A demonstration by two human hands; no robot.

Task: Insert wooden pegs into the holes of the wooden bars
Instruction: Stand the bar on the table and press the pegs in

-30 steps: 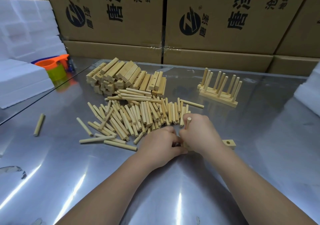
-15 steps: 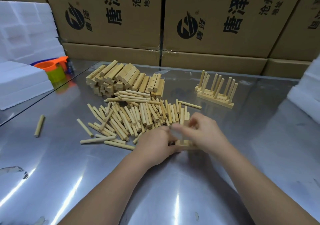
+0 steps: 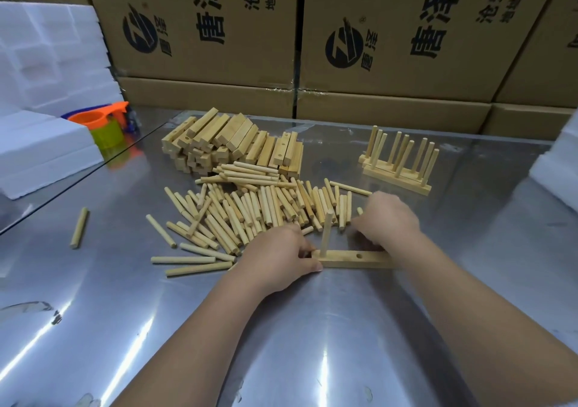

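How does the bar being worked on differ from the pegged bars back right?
The near bar carries one upright peg and shows an open hole; the pegged bars each carry a row of pegs. The left hand holds the near bar's end; the pegged bars sit untouched. Both are pale wood.

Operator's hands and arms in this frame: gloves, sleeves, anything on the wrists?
Nothing worn that shows. Left hand and right hand are bare: no gloves, no rings visible. Left forearm and right forearm are bare down to the frame edge: no sleeves, watch or wristband in view.
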